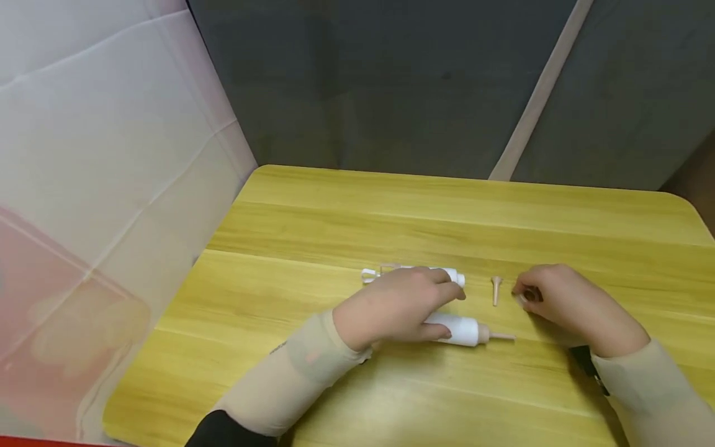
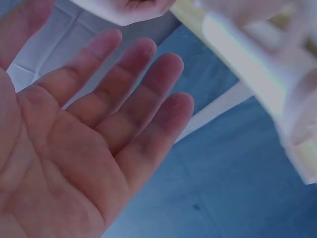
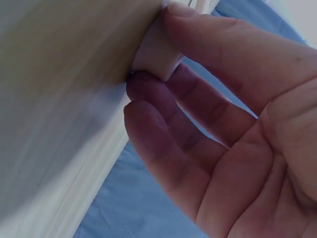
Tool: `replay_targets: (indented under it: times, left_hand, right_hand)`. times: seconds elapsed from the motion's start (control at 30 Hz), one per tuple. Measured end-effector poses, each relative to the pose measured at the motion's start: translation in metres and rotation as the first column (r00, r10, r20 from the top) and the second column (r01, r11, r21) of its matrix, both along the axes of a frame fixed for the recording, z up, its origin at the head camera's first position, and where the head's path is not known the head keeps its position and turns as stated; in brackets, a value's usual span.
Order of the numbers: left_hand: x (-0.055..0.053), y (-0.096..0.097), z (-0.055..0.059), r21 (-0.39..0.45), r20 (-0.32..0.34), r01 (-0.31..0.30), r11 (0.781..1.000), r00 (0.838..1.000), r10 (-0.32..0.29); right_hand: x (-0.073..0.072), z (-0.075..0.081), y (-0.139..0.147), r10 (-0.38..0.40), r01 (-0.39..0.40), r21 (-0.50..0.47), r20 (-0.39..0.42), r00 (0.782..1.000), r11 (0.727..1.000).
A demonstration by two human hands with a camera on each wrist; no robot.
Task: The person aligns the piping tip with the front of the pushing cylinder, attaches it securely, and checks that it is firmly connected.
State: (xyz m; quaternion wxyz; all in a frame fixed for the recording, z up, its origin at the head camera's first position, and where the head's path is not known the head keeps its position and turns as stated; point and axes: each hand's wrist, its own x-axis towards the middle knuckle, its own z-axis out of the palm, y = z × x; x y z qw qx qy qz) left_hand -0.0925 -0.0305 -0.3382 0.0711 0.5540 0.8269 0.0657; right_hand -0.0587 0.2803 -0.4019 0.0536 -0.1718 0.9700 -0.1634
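My left hand (image 1: 399, 304) lies over two white bottles, its fingers loosely extended and its thumb at the nearer one. That nearer bottle (image 1: 462, 329) lies on its side, a beige collar and thin nozzle (image 1: 501, 336) pointing right. The farther bottle (image 1: 455, 277) is partly hidden behind the fingers. In the left wrist view the palm and fingers (image 2: 126, 124) are spread with nothing in them. My right hand (image 1: 575, 304) pinches a small pale beige cap-like piece (image 3: 157, 52) between thumb and fingers, low at the tabletop. A loose beige nozzle (image 1: 496, 290) lies just left of it.
A white looped piece (image 1: 368, 275) and a clear part (image 1: 387, 267) lie at the farther bottle's left end. The yellow wooden table (image 1: 313, 217) has a dark curtain (image 1: 363, 87) behind it and a pale fabric wall (image 1: 112, 124) on the left.
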Motion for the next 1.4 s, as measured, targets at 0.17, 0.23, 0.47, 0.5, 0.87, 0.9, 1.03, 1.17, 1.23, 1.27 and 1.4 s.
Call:
replay_targets:
  times: [0.17,0.23,0.47,0.5,0.87,0.9,1.03,1.17,1.23,1.27,1.4]
  left_hand:
    - [-0.006,0.021,0.018,-0.038,0.010,0.064,0.997,0.998,-0.063]
    - [-0.010,0.034,0.024,-0.068,0.014,0.083,0.994,0.997,-0.082]
    - [-0.033,0.083,0.017,-0.245,0.010,0.061,0.968,0.998,-0.060]
    - [-0.037,0.090,0.013,-0.257,0.009,0.060,0.964,0.998,-0.059]
    - [-0.064,0.121,-0.030,-0.314,-0.030,-0.032,0.949,0.999,0.024]
    - [-0.065,0.122,-0.033,-0.312,-0.043,-0.040,0.949,0.999,0.028]
    - [-0.072,0.123,-0.040,-0.304,-0.040,-0.039,0.952,0.999,0.028]
    - [-0.079,0.119,-0.044,-0.308,-0.021,-0.041,0.951,0.999,0.036]
    - [-0.082,0.116,-0.045,-0.318,-0.016,-0.043,0.947,0.999,0.040]
    - [-0.083,0.114,-0.045,-0.322,-0.013,-0.042,0.946,0.999,0.040]
    - [-0.083,0.106,-0.043,-0.337,0.011,-0.030,0.941,0.999,0.035]
  right_hand:
    - [0.001,0.001,-0.001,-0.020,0.020,-0.012,0.019,1.000,1.000]
    - [0.002,0.001,-0.002,-0.026,0.027,-0.021,0.015,1.000,0.999]
    - [0.001,-0.003,-0.010,-0.013,0.012,-0.054,-0.018,1.000,0.998]
    - [0.001,-0.004,-0.012,-0.017,0.016,-0.055,-0.020,1.000,0.998]
    - [-0.008,-0.010,-0.035,0.031,-0.033,-0.052,-0.041,0.999,0.998]
    - [-0.008,-0.010,-0.036,0.029,-0.031,-0.052,-0.041,0.999,0.998]
    - [-0.009,-0.007,-0.040,0.008,-0.010,-0.051,-0.050,0.999,0.999]
    - [-0.009,-0.003,-0.044,-0.009,0.006,-0.055,-0.060,0.998,0.998]
    - [-0.010,-0.001,-0.046,-0.011,0.008,-0.055,-0.057,0.998,0.998]
    - [-0.011,0.000,-0.047,-0.010,0.007,-0.052,-0.055,0.998,0.999]
    - [-0.013,0.002,-0.050,-0.003,0.001,-0.044,-0.040,0.999,0.999]
